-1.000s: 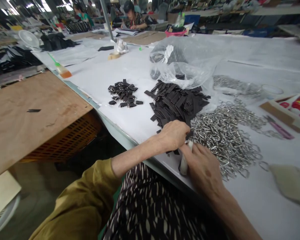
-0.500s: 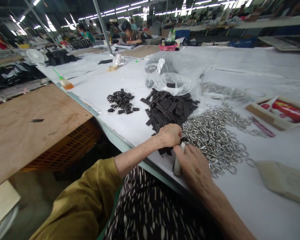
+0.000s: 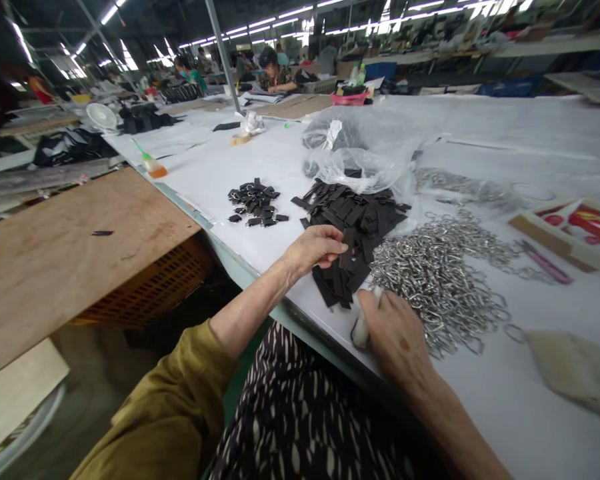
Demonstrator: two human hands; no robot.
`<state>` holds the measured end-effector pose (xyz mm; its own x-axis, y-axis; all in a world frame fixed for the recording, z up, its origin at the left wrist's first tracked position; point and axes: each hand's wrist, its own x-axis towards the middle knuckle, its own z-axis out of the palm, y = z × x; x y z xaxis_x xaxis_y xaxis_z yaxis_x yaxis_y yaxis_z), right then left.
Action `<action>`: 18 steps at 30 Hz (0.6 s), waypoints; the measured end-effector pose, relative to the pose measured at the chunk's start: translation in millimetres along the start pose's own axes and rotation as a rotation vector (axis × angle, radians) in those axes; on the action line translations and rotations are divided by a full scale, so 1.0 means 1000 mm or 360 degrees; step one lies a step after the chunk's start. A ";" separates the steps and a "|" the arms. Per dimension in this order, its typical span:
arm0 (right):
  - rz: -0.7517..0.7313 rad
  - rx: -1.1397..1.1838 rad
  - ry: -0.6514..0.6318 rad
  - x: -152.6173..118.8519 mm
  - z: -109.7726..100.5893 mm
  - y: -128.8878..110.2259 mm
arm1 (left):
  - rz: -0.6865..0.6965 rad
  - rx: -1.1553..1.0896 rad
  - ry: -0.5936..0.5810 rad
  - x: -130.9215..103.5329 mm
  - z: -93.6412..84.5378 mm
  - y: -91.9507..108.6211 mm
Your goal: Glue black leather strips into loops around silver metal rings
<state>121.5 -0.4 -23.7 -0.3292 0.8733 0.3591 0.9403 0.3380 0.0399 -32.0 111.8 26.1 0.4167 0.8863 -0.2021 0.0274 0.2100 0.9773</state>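
My left hand [image 3: 320,248] pinches a flat black strip [image 3: 348,249] at the near side of a heap of black strips [image 3: 365,213]. Lower and to the right, my right hand [image 3: 393,327] is wrapped round a whitish tube-like object [image 3: 362,328] near the table's front edge. Silver metal rings [image 3: 430,273] lie piled just beyond and right of my right hand. A smaller pile of black strips fitted with rings [image 3: 257,202] sits to the left of the heap.
Clear plastic bags [image 3: 360,143] lie behind the heap. At the right are an open box [image 3: 555,237], a purple tool [image 3: 550,263] and a beige flat piece [image 3: 575,367]. A glue bottle [image 3: 153,165] lies far left, beyond a wooden board [image 3: 80,247]. People sit in the background.
My left hand has moved away from my right hand, up and left, and now holds a black strip over the heap. My right hand still grips the whitish object. The view has shifted slightly.
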 end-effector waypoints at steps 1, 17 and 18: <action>0.0031 0.0043 0.0012 -0.001 0.000 0.001 | -0.0015 -0.0076 0.0015 -0.005 -0.002 -0.002; 0.0755 0.1531 0.0102 -0.014 -0.048 0.028 | -0.0346 -0.0642 0.0050 -0.077 0.041 -0.037; 0.0758 0.1529 0.0083 -0.015 -0.050 0.030 | -0.0357 -0.0652 0.0008 -0.077 0.045 -0.038</action>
<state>158.6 -20.9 19.0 0.0789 0.9797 0.1844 0.5018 0.1208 -0.8565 -24.8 16.7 7.3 0.4369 0.8022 -0.4070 -0.2452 0.5415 0.8041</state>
